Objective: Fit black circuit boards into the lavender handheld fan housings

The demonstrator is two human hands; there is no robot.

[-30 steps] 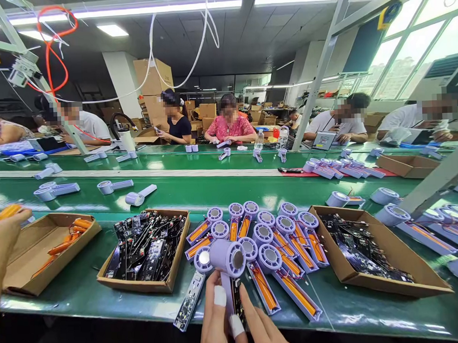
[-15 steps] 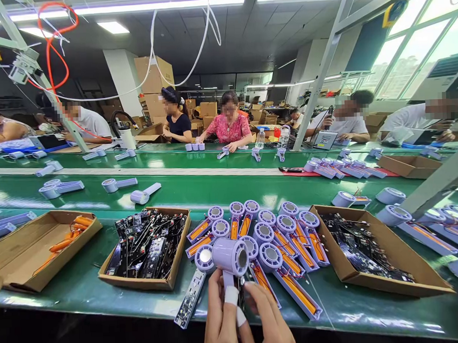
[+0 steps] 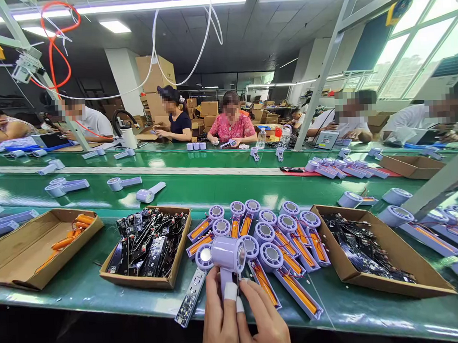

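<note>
Near the front edge of the bench, my left hand [image 3: 218, 312] grips the handle of a lavender handheld fan [image 3: 225, 252], its round head upward. White tape or finger covers wrap some fingertips. My right hand [image 3: 263, 314] pinches at the same handle from the right, its fingertips partly hiding a dark strip there. Just left of it lies another fan with a circuit board [image 3: 188, 299] showing in its handle. Behind and to the right are several open fans [image 3: 271, 255] with orange batteries [image 3: 301, 294] in their handles.
Cardboard trays of black circuit boards stand left [image 3: 181, 253] and right [image 3: 398, 283]; another tray [image 3: 25, 248] holds orange batteries. Beyond runs a green conveyor [image 3: 199, 190] carrying fans [image 3: 150, 192]. Several co-workers sit across. A slanting metal post [image 3: 436, 184] stands at the right.
My right fingers have drawn in closer against the handle, and the held fan has turned slightly. Fans on the near conveyor have shifted a little to the right. Across, a co-worker's hands have moved.
</note>
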